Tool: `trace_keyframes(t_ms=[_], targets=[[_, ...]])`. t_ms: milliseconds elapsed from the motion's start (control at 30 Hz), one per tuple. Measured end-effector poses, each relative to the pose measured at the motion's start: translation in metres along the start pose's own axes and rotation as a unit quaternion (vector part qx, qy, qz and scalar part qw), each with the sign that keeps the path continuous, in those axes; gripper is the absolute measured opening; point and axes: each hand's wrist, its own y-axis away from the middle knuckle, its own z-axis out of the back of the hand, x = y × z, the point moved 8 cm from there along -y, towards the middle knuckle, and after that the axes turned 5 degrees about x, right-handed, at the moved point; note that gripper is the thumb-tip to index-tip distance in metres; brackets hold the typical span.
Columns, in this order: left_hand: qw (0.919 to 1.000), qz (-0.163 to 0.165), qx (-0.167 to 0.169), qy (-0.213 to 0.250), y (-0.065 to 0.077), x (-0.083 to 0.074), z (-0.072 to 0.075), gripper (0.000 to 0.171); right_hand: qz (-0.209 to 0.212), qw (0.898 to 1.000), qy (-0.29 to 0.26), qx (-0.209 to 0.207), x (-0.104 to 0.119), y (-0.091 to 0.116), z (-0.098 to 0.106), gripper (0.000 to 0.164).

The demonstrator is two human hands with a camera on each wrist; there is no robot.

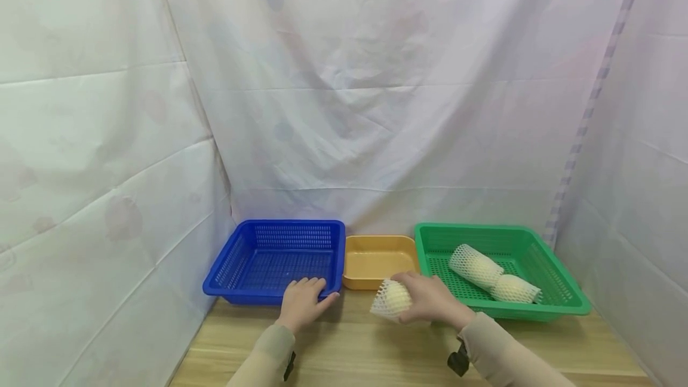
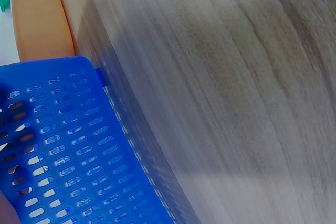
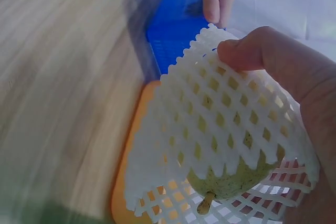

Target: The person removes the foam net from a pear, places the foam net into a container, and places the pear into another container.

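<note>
A pear (image 3: 231,179) in a white foam net sleeve (image 3: 210,108) is gripped by my right hand (image 1: 430,298), raised over the wood table in front of the yellow tray (image 1: 380,283). In the right wrist view its stem and speckled green-yellow skin show at the sleeve's open end. My left hand (image 1: 303,301) rests on the front rim of the blue basket (image 1: 274,300), near its right corner, with the fingers over the edge. Two more sleeved fruits (image 1: 481,267) lie in the green basket (image 1: 543,310) to the right.
The yellow tray stands between the two baskets. White cloth (image 1: 376,106) hangs behind and along both sides. The wood table (image 1: 365,351) stretches from the containers toward me.
</note>
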Motion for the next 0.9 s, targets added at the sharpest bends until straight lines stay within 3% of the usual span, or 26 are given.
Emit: trace_keyframes(t_ms=[300,533,733,900], targets=[[1.0000,0.001,0.006,0.002,-0.001,-0.001,0.000,0.053,0.009,1.000,0.007,0.006,0.005,-0.003,-0.019,0.077],[0.9999,-0.002,-0.006,-0.008,-0.001,0.001,0.000,0.061,0.018,1.000,-0.002,0.008,0.007,-0.003,-0.040,0.076],[0.9997,-0.005,-0.018,-0.016,-0.001,0.000,0.002,0.056,0.023,1.000,-0.006,0.020,0.004,-0.006,-0.060,0.080],[0.9999,0.000,-0.008,-0.009,0.001,-0.001,0.001,0.056,0.016,0.999,-0.012,0.027,0.003,-0.005,-0.075,0.083]])
